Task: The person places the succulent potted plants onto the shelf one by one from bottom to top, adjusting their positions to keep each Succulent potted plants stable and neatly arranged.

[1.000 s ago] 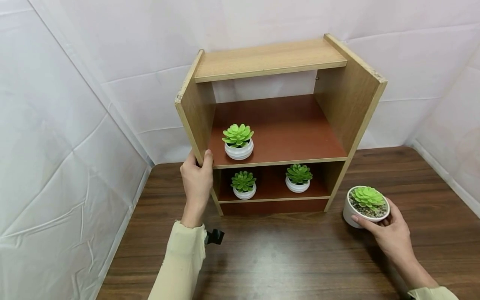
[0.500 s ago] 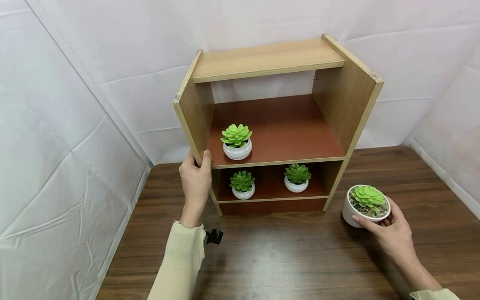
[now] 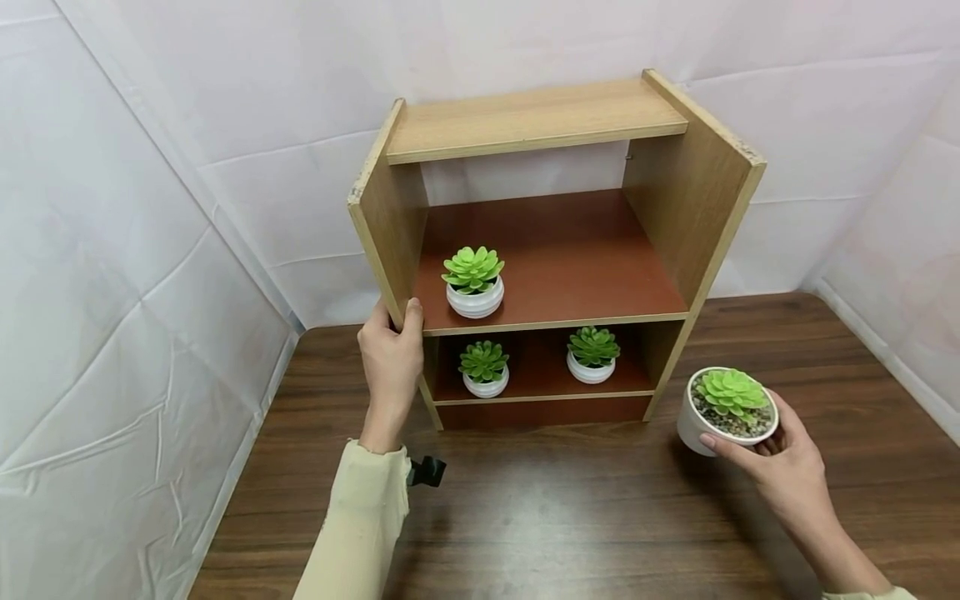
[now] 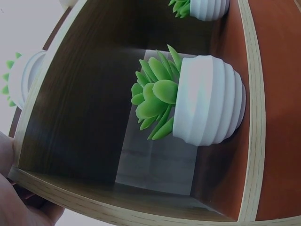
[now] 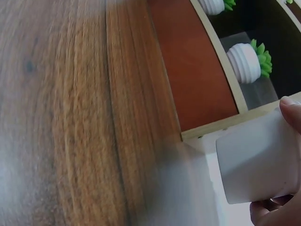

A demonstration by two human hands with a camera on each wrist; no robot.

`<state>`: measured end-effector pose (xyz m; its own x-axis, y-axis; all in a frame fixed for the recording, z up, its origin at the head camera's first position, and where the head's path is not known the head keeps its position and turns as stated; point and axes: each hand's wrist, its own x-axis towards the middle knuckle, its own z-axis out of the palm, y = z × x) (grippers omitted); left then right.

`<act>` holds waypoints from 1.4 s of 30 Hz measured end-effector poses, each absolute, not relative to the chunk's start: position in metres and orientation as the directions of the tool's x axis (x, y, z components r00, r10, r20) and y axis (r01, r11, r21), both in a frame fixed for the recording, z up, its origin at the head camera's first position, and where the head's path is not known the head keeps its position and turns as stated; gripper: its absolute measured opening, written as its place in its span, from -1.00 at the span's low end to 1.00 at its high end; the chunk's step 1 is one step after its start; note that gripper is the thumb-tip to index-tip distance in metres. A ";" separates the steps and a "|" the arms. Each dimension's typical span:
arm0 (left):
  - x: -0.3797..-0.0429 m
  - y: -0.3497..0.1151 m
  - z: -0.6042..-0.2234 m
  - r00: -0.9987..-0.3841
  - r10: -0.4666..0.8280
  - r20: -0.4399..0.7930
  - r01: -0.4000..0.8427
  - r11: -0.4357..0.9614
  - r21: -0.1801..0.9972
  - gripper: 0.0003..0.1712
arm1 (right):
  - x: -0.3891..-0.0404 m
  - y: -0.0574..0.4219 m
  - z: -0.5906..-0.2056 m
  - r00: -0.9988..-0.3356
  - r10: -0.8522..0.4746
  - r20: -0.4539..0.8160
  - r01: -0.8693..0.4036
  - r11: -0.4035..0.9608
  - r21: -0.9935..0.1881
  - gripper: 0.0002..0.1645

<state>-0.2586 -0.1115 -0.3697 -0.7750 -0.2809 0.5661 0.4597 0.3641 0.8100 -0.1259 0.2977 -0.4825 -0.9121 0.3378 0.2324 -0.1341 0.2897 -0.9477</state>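
Observation:
My left hand (image 3: 392, 354) grips the front edge of the left side panel of a small wooden shelf unit (image 3: 540, 125), at the height of its middle board. With my right hand (image 3: 787, 467) I hold a white pot with a light green succulent (image 3: 732, 393) and gravel, to the right of the unit; thumb and fingers span the pot, and the right wrist view shows its smooth white side (image 5: 258, 157). One potted succulent (image 3: 475, 296) stands at the left on the middle board. Below it are two more, a left one (image 4: 207, 101) and a right one (image 3: 592, 371).
The shelf unit stands on a dark brown wooden table (image 3: 540, 508). White cloth (image 3: 150, 250) hangs behind and along both sides. A black strap end (image 3: 429, 472) sticks out from the left wrist.
My right hand has shifted slightly to the left and up with the potted succulent. The left hand keeps its grip on the side panel, and the plants on the shelves stay put.

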 end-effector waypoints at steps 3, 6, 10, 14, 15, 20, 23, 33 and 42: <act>-0.259 -0.111 -0.370 -0.778 -0.277 0.564 0.462 0.357 0.812 -0.72 | -0.123 0.294 -0.477 -0.915 0.331 0.229 -0.139 0.273 -0.952 0.04; -0.259 -0.112 -0.370 -0.779 -0.278 0.562 0.461 0.352 0.814 -0.72 | -0.120 0.290 -0.470 -0.916 0.325 0.234 -0.143 0.279 -0.949 0.03; -0.260 -0.111 -0.370 -0.775 -0.282 0.565 0.461 0.358 0.812 -0.72 | -0.116 0.285 -0.462 -0.914 0.317 0.251 -0.146 0.320 -0.936 0.05; -0.260 -0.111 -0.370 -0.771 -0.285 0.570 0.459 0.371 0.807 -0.73 | -0.112 0.279 -0.456 -0.911 0.299 0.284 -0.164 0.368 -0.915 0.07; -0.259 -0.111 -0.369 -0.771 -0.287 0.569 0.457 0.373 0.807 -0.74 | -0.112 0.278 -0.455 -0.911 0.292 0.292 -0.172 0.374 -0.911 0.07; -0.259 -0.110 -0.368 -0.774 -0.292 0.562 0.448 0.375 0.812 -0.74 | -0.109 0.274 -0.449 -0.902 0.277 0.331 -0.201 0.409 -0.890 0.07; -0.258 -0.110 -0.368 -0.773 -0.293 0.563 0.450 0.373 0.812 -0.74 | -0.108 0.271 -0.446 -0.899 0.279 0.337 -0.202 0.417 -0.886 0.08; -0.258 -0.111 -0.368 -0.775 -0.289 0.562 0.454 0.363 0.813 -0.73 | -0.102 0.262 -0.433 -0.884 0.282 0.373 -0.209 0.475 -0.855 0.09; -0.258 -0.110 -0.369 -0.779 -0.286 0.558 0.452 0.361 0.816 -0.74 | -0.100 0.253 -0.421 -0.864 0.299 0.406 -0.217 0.506 -0.835 0.12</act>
<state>-0.2584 -0.1104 -0.3690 -0.7795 -0.2856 0.5576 0.4516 0.3607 0.8161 -0.1002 0.2530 -0.4211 -0.8636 0.2990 0.4060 -0.2175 0.5056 -0.8349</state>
